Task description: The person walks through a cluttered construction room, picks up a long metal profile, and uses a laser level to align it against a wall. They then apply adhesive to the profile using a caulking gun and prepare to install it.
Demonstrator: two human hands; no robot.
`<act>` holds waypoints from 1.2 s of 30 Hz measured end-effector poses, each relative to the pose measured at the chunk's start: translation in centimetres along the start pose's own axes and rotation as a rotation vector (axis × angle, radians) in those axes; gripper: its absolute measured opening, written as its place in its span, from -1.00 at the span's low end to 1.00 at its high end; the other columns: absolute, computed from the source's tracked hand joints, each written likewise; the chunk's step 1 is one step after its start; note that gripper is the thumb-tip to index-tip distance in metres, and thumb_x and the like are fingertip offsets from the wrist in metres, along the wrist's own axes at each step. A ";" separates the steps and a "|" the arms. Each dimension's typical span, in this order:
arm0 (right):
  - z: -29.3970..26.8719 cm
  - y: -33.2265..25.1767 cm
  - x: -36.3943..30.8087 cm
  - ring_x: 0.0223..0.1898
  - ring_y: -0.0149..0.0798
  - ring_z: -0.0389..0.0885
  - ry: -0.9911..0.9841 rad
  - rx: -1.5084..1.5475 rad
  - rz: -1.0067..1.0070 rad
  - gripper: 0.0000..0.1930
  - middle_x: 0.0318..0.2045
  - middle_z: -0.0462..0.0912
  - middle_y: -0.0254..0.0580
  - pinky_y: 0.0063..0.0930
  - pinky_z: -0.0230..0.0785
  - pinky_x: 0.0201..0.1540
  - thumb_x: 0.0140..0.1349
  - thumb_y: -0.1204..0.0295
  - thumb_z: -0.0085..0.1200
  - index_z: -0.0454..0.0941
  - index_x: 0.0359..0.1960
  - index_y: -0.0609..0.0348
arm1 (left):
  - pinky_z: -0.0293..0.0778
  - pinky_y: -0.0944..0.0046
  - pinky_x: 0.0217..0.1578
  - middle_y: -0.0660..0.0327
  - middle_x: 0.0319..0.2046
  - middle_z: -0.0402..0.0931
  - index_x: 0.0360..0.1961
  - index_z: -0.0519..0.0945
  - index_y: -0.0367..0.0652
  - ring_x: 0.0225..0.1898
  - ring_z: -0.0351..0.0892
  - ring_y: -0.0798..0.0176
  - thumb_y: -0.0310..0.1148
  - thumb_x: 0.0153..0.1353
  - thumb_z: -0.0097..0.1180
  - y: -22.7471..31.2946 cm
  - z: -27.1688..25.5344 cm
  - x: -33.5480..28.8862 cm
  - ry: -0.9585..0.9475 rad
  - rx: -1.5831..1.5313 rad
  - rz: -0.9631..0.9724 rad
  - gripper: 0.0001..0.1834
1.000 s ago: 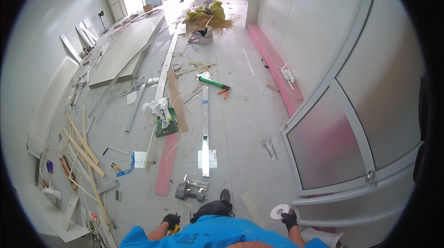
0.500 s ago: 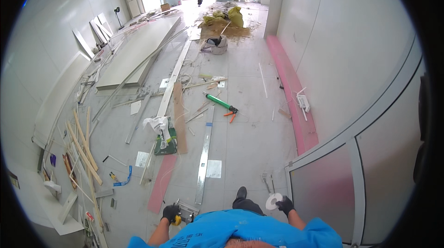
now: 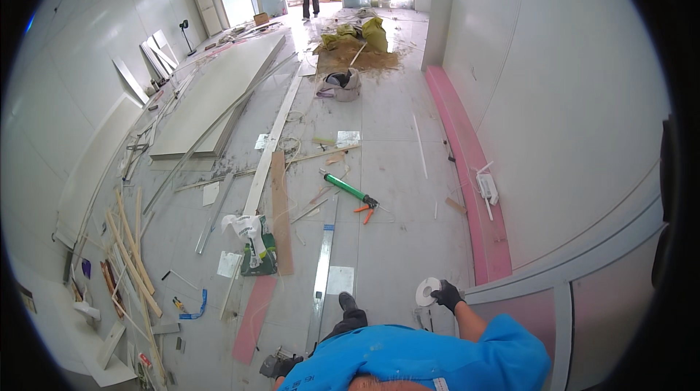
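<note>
Lower in view than half a second ago, left gloved hand [image 3: 289, 367] overlaps grey metal tool [image 3: 280, 354] on floor [image 3: 386, 267], grip impossible to tell; rightward, white ring-shaped roll [image 3: 421, 295], grasped by right gloved hand [image 3: 447, 295], near framed panel [image 3: 529, 318].

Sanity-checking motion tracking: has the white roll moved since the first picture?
Yes, forward: the white roll in the right hand first appeared lower in view than the near end of the pink floor board; now it appears higher.

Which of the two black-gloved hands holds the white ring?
The right hand grips the white ring; the left hand, lower in the view, does not.
</note>
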State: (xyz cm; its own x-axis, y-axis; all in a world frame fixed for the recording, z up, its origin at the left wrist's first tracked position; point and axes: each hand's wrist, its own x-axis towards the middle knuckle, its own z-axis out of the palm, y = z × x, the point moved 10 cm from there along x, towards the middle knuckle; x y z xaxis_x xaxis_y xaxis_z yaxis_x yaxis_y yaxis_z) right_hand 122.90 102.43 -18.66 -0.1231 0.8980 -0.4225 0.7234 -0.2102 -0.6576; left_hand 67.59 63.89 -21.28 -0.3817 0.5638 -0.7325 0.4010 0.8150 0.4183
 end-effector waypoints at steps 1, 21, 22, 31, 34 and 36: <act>0.1 -1.8 0.8 -0.58 -0.26 0.63 -0.011 -0.003 -0.021 -0.52 -0.44 0.64 -0.06 -0.39 0.51 -0.51 -0.03 0.29 0.24 0.45 -0.07 0.24 | 0.51 0.05 -0.41 0.00 -0.45 0.61 -0.22 0.57 -0.10 -0.43 0.60 0.02 -0.04 0.22 -0.07 1.1 -0.9 0.5 0.003 -0.028 0.000 -0.63; 0.5 -12.2 16.2 -0.51 -0.19 0.67 -0.232 -0.184 0.037 -0.46 -0.39 0.66 0.00 -0.36 0.55 -0.43 -0.08 0.20 0.24 0.47 -0.05 0.19 | 0.48 0.20 -0.65 0.09 -0.66 0.58 -0.49 0.62 -0.22 -0.70 0.53 0.19 -0.12 0.21 0.01 6.8 -10.4 8.2 0.152 -0.594 -0.224 -0.63; 0.8 -13.1 18.1 -0.52 -0.20 0.67 -0.245 -0.190 0.002 -0.47 -0.39 0.66 0.00 -0.36 0.55 -0.45 -0.07 0.20 0.24 0.47 -0.05 0.19 | 0.48 0.20 -0.64 0.08 -0.65 0.58 -0.50 0.61 -0.21 -0.70 0.53 0.19 -0.12 0.21 0.00 3.4 -8.2 8.8 0.168 -0.695 -0.380 -0.63; -1.4 -26.3 26.8 -0.55 -0.16 0.66 -0.273 -0.104 -0.195 -0.48 -0.45 0.65 -0.01 -0.33 0.54 -0.43 -0.05 0.18 0.23 0.46 -0.06 0.20 | 0.46 0.20 -0.63 0.10 -0.67 0.56 -0.50 0.60 -0.22 -0.69 0.53 0.21 -0.15 0.20 0.03 9.3 -4.6 9.8 0.213 -0.124 0.016 -0.66; -2.1 -27.2 27.4 -0.53 -0.14 0.66 -0.302 -0.148 -0.192 -0.47 -0.40 0.65 0.01 -0.31 0.54 -0.37 -0.05 0.17 0.24 0.45 -0.06 0.20 | 0.46 0.20 -0.62 0.10 -0.68 0.56 -0.50 0.59 -0.22 -0.68 0.54 0.22 -0.16 0.20 0.04 10.6 -3.1 10.7 0.273 -0.009 0.150 -0.67; -2.0 -27.2 27.7 -0.49 -0.13 0.66 -0.329 -0.168 -0.171 -0.46 -0.34 0.65 0.03 -0.28 0.54 -0.32 -0.05 0.16 0.24 0.46 -0.06 0.19 | 0.45 0.22 -0.62 0.12 -0.69 0.55 -0.50 0.59 -0.22 -0.68 0.53 0.24 -0.18 0.20 0.04 11.2 -3.5 10.9 0.282 -0.201 0.104 -0.68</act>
State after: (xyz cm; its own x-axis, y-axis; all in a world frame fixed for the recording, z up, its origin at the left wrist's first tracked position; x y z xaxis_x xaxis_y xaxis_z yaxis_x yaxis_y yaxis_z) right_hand 101.12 133.82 -11.24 -0.4427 0.7371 -0.5106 0.7711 0.0223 -0.6364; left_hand 65.01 79.65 -22.64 -0.5735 0.6369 -0.5152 0.2889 0.7457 0.6003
